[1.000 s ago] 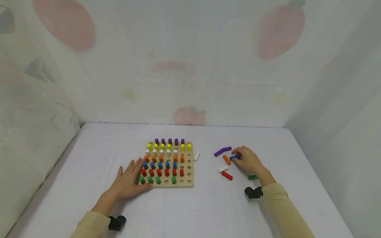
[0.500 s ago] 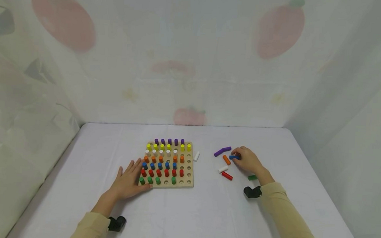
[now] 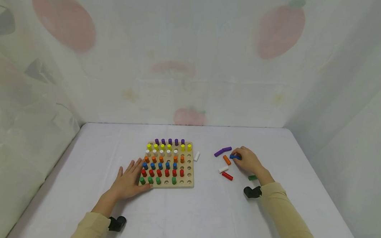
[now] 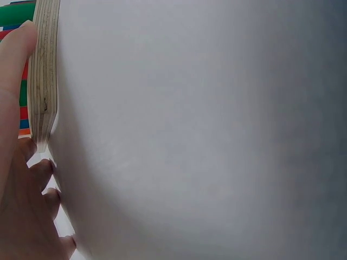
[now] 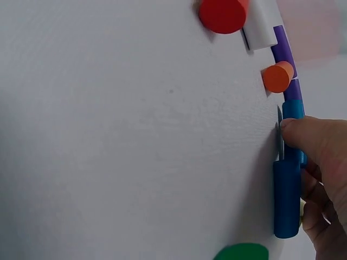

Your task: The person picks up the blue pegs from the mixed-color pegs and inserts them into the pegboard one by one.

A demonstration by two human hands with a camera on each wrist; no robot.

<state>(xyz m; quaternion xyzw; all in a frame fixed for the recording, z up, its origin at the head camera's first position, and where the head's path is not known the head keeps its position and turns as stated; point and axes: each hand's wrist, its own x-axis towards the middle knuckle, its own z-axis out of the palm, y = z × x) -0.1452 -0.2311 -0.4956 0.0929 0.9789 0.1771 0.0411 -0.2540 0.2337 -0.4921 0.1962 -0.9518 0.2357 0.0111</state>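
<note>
A wooden pegboard (image 3: 191, 180) holds rows of coloured pegs. My left hand (image 3: 127, 183) lies at its left front corner, fingers stretched along the left side. In the left wrist view, the thumb (image 4: 19, 49) touches the board's edge. To the right, my right hand (image 3: 248, 161) pinches a blue peg (image 3: 234, 157) between thumb and fingers, low over the table. The right wrist view shows the thumb on this blue peg (image 5: 293, 109), and a second blue peg (image 5: 286, 200) beside the fingers. Whether the second is held too, I cannot tell.
Near my right hand lie two purple pegs (image 3: 219, 153), an orange peg (image 3: 226, 159), a white peg (image 3: 223, 169) and a red peg (image 3: 227, 176). A green peg (image 3: 252, 177) lies by the right wrist. Another white peg (image 3: 196, 156) is beside the board.
The blue peg in my right fingers has turned slightly, while the right hand stays nearly in place. My left hand and the pegboard have not visibly moved.
</note>
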